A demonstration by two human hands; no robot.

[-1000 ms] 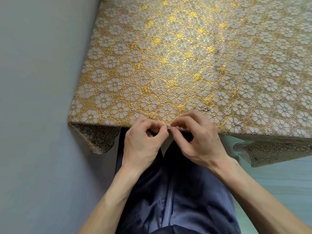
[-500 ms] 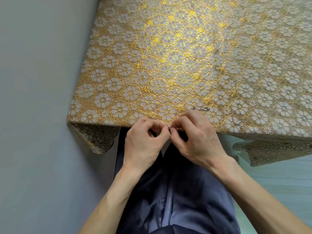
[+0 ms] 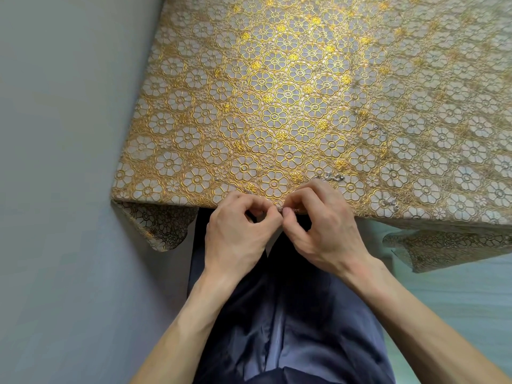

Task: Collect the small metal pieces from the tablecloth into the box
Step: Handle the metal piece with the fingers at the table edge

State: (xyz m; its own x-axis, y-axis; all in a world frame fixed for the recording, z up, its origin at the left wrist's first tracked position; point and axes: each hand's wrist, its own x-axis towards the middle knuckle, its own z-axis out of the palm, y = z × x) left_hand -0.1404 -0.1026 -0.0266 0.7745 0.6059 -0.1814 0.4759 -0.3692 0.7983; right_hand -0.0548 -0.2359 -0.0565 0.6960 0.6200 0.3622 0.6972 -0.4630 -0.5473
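At tablecloth [image 3: 277,106] near edge: L hand [image 3: 241,231] + R hand [image 3: 324,228] curled, both pinching metal piece [image 3: 281,208]; grip slip could drop it off edge.

Your left hand [image 3: 238,231] and right hand [image 3: 324,228] pinch a small metal piece [image 3: 279,208] at the near edge of the gold floral tablecloth [image 3: 277,106]; more metal pieces [image 3: 331,177] lie just beyond.

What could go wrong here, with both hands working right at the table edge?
The left hand and right hand pinch a small metal piece right at the tablecloth edge; a slip would likely drop it past the edge.
The loose pieces beside the right hand blend into the pattern and could be missed.
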